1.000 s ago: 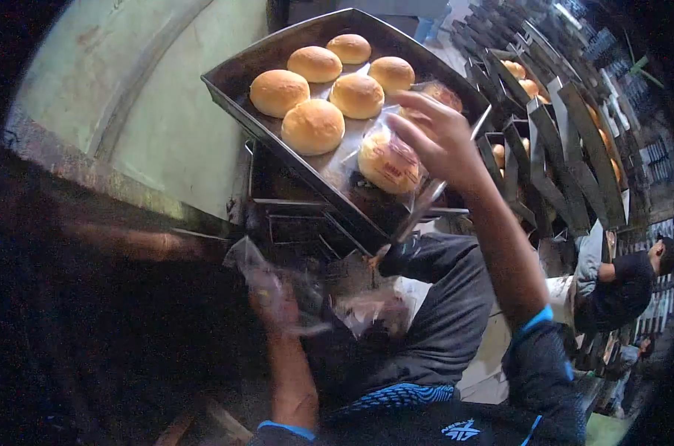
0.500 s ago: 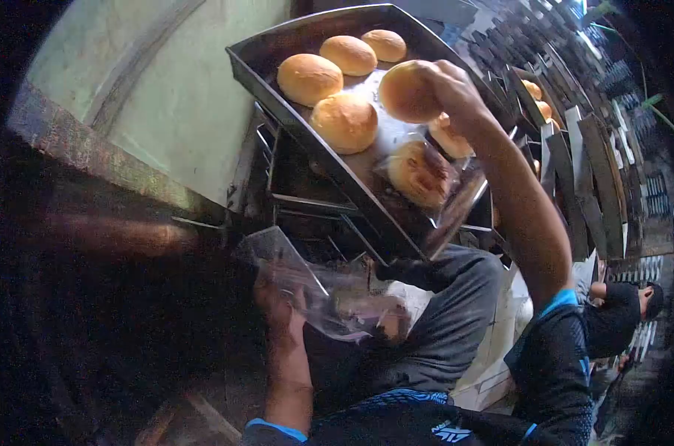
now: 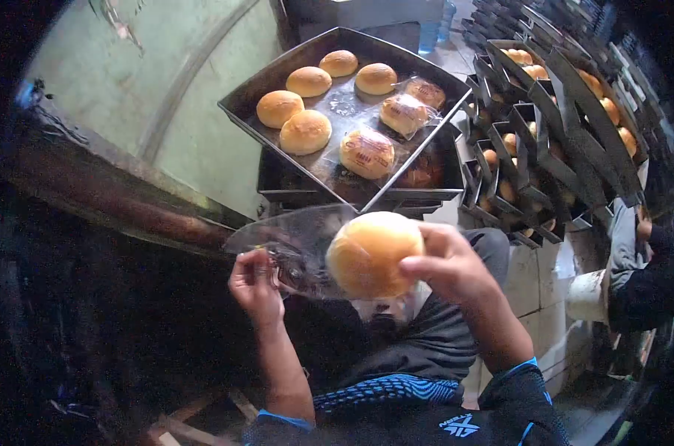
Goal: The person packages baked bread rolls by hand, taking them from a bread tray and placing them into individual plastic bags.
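My right hand [image 3: 445, 264] grips a round golden bun [image 3: 374, 254] by its right side, above my lap. My left hand [image 3: 257, 282] pinches the edge of a clear plastic bag [image 3: 296, 249], which stretches right to the bun; the bun's left side is at or within the bag, and I cannot tell how far in. Beyond my hands a dark metal tray [image 3: 277, 151] holds several unwrapped buns on its left and middle. Three buns in printed clear wrapping lie on its right, one of them the nearest wrapped bun [image 3: 367, 153].
Below the tray is another tray [image 3: 441, 195]. Stacked metal trays [image 3: 567, 145] with buns stand at the right. A greenish panel [image 3: 192, 97] with a dark edge is at the left. Another person [image 3: 642, 297] is at the far right, near a white bucket [image 3: 587, 296].
My right hand has brought the bun from over the tray down to the plastic bag. My left hand has risen slightly with the bag. The view has shifted, showing more stacked trays.
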### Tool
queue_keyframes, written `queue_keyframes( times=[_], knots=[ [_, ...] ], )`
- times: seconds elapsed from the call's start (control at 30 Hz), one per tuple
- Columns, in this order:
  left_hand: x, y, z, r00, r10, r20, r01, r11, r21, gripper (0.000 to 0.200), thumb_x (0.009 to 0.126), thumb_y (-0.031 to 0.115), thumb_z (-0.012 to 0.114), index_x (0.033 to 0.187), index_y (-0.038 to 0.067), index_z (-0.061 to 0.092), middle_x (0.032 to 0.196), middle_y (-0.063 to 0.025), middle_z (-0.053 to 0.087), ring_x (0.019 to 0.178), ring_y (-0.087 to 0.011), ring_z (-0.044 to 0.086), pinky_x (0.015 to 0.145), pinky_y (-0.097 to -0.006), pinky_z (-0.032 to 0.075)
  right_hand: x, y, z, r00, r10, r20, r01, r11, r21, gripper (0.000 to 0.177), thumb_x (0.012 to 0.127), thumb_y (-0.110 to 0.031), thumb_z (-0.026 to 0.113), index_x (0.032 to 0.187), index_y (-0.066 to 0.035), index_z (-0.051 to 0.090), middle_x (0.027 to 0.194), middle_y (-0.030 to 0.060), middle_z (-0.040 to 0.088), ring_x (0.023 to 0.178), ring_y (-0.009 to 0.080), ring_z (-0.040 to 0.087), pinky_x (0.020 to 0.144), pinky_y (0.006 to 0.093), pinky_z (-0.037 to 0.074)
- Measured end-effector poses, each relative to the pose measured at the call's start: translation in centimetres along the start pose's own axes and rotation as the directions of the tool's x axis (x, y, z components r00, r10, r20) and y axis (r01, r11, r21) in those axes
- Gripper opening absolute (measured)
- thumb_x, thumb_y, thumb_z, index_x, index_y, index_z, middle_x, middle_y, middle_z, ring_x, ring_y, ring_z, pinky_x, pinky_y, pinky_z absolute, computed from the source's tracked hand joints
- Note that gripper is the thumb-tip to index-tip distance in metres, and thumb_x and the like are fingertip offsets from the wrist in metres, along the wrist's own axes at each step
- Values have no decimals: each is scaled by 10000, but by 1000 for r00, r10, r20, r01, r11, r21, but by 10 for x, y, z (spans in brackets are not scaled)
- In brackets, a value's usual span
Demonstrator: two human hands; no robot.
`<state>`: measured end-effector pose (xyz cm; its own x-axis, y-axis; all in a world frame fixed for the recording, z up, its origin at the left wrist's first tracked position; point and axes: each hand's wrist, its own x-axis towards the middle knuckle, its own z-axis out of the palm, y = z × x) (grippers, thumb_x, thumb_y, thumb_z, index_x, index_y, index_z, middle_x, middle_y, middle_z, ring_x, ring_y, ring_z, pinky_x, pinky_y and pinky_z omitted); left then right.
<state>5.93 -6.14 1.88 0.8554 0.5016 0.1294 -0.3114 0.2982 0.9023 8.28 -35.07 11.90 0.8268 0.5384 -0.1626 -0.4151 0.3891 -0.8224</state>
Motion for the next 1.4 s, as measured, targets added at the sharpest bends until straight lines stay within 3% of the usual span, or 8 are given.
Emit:
queue_keyframes(
  times=[0.27,0.47,0.67,0.83,1.03,1.17,1.37,1.4],
  knots=[
    [-22,34,14,980,78,183,-160,855,493,191,927,196,732,992,16,725,788,25,666,585,1,490,496,-171,348,-15,10,-20,999,-24,45,23,1000,16,551,831,-144,804,1273,75,557,1179,119,674,1047,169,658,940,335,523],
    [-24,39,38,945,109,309,-304,644,702,270,1007,227,599,1109,-8,688,1113,-122,688,1018,-177,638,896,-312,494,-16,24,-1,982,-178,55,184,973,-142,477,855,-34,750,1279,67,557,1172,107,678,1042,154,662,921,313,541],
    [-58,57,103,918,-252,305,339,899,-277,918,960,717,298,1482,-37,314,1432,-252,457,1301,-415,474,1083,-543,397,-17,49,46,653,-564,505,617,10,-787,618,835,-46,636,1431,-42,474,1472,264,439,1366,471,422,1117,509,387],
    [-98,30,121,970,210,121,-213,977,11,953,890,746,396,1538,69,228,1526,-218,337,1354,-405,409,1134,-539,339,-20,46,44,539,-639,549,675,-63,-735,489,819,-83,683,1300,-41,610,1436,297,461,1333,494,451,1071,550,439],
    [-72,81,123,944,70,321,139,801,-582,947,873,802,382,1583,210,178,1566,-258,275,1416,-469,320,1127,-636,320,-17,52,43,504,-570,649,662,-227,-714,508,864,-155,559,1372,-138,579,1460,255,452,1325,464,469,1106,532,422],
    [-80,16,86,970,-206,130,212,977,-31,840,923,488,519,1545,17,208,1554,-210,323,1412,-367,365,1192,-486,282,-9,50,60,690,-569,447,499,-74,-864,555,831,-124,568,1385,-94,553,1446,280,436,1340,483,425,1089,537,421],
    [-34,41,61,933,-349,91,343,780,-523,736,919,549,502,1475,82,381,1425,-158,509,1264,-388,529,971,-622,493,-19,64,26,778,105,620,532,415,-738,433,746,-59,662,1179,-37,660,1004,159,643,934,348,661,809,436,558],
    [-35,45,61,923,-363,130,374,759,-533,738,922,551,500,1482,86,374,1433,-154,503,1272,-386,523,981,-627,487,-12,66,28,786,-101,610,560,534,-633,348,752,-54,682,1100,-37,684,876,159,630,776,367,652,728,462,542]
  ],
)
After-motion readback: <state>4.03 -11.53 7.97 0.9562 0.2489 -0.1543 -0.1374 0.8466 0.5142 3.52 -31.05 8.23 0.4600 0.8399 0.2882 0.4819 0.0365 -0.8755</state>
